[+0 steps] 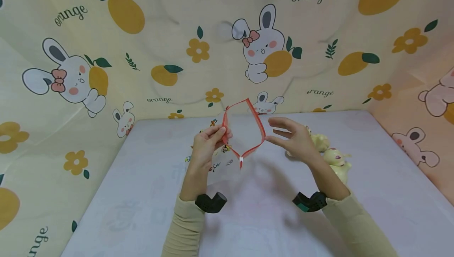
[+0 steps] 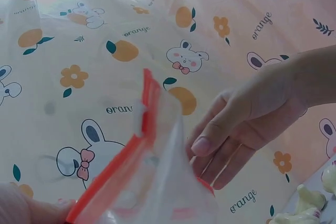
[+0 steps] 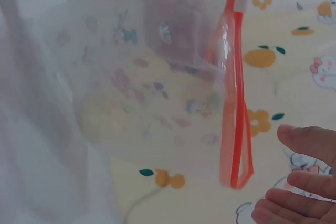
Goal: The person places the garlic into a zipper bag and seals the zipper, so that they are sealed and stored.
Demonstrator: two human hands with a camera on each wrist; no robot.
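A translucent slider zip bag (image 3: 152,87) with small coloured prints hangs over the table, its red-edged mouth spread wide in the head view. My left hand (image 1: 207,144) pinches the red rim (image 1: 224,129) on the left side between thumb and fingers. A white slider (image 1: 241,159) sits at the near corner of the mouth. Just right of the opposite rim is my right hand (image 1: 296,136), thumb and fingers apart and holding nothing. In the right wrist view a gap shows between its fingers (image 3: 302,203) and the red edge.
Pale yellow animal-like figurines (image 1: 337,160) stand on the white tabletop (image 1: 142,194) beyond and right of my right forearm, partly hidden by it. A patterned cloth backdrop (image 1: 213,12) with rabbits and oranges rises behind and at both sides.
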